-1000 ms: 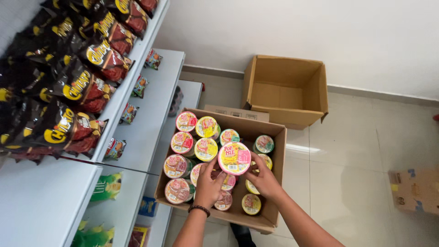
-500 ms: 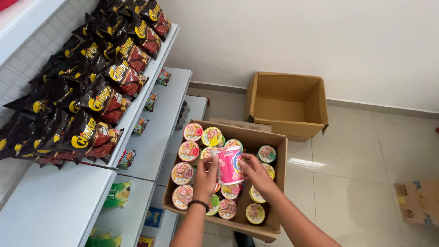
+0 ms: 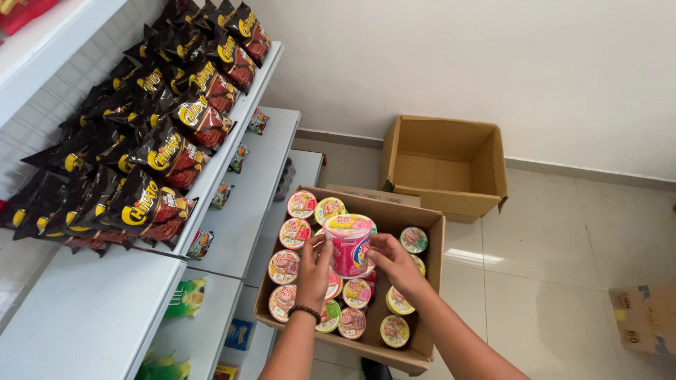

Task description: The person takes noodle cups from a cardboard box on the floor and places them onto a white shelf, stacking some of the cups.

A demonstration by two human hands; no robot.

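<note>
A pink noodle cup is lifted upright above an open cardboard box that holds several more sealed cups with pink, yellow and green lids. My left hand, a dark bracelet at its wrist, grips the cup's left side. My right hand grips its right side. Both forearms reach in from the bottom of the head view.
White shelves run along the left, the upper ones filled with dark snack bags. An empty open cardboard box sits on the tiled floor by the wall. Another carton shows at the right edge. Green packs lie on a lower shelf.
The cup has come up out of the box and turned from lid-up view to its pink side, held between both hands. The camera view has tilted up slightly.
</note>
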